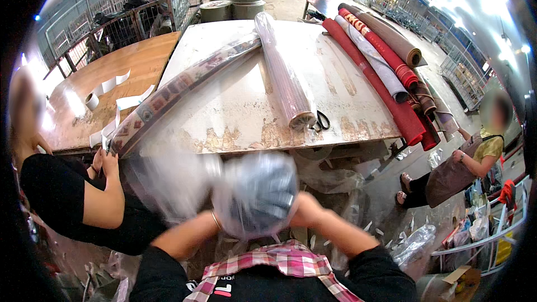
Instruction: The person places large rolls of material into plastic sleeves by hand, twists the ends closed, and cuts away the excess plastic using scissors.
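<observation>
Close in front of me stands a roll in transparent plastic film (pixel 254 196), its dark grey-blue end turned up toward me and smeared by motion. My right hand (pixel 304 210) grips its right side, with the fingertips out of sight behind it. On the opposite side my left hand (pixel 217 225) is mostly covered by the plastic; a bracelet shows at its wrist. Loose film (pixel 173 182) billows to the left of the roll. On the white table ahead lie a plastic-wrapped striped roll (pixel 285 78), a long patterned rug roll (pixel 179 92) and black-handled scissors (pixel 321 122).
At the left, a co-worker's hands (pixel 105 162) hold the patterned roll's near end beside white label strips (pixel 114 83). Red and grey carpet rolls (pixel 380 72) lie along the table's right side. Another person (pixel 475 162) stands at the right, near plastic scraps (pixel 417 246) on the floor.
</observation>
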Demonstrator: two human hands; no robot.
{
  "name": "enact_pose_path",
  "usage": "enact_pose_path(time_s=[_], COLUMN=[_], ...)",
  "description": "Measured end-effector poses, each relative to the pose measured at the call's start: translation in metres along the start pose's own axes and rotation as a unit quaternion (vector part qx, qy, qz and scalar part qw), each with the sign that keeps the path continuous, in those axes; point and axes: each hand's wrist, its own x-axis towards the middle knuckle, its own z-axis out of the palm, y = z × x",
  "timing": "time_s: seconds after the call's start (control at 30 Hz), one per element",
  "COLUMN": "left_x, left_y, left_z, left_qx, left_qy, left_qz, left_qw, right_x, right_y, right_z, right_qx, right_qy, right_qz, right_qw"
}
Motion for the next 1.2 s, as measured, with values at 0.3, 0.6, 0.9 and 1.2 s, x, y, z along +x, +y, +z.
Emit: enact_pose_path(time_s=[0.3,0.6,0.9,1.2], left_x=[0.208,-0.088,-0.042,0.072], left_y=[0.037,-0.105,-0.114,-0.124], left_z=[-0.143,0.069,0.130,0.082], left_qx=[0.103,-0.554,-0.337,-0.461], left_qy=[0.189,0.069,0.155,0.243], left_qz=[-0.102,-0.425,-0.541,-0.383], left_qw=[0.971,0.713,0.754,0.763], right_x=[0.232,0.036,0.057,-0.017], right_y=[0.041,0.350,0.334,0.303], right_z=[-0.317,-0.096,-0.081,-0.099], right_qx=[-0.194,0.050,-0.164,0.479], right_qy=[0.552,0.197,0.001,0.255], right_qz=[-0.006,0.477,0.485,0.286], right_qw=[0.811,0.855,0.859,0.790])
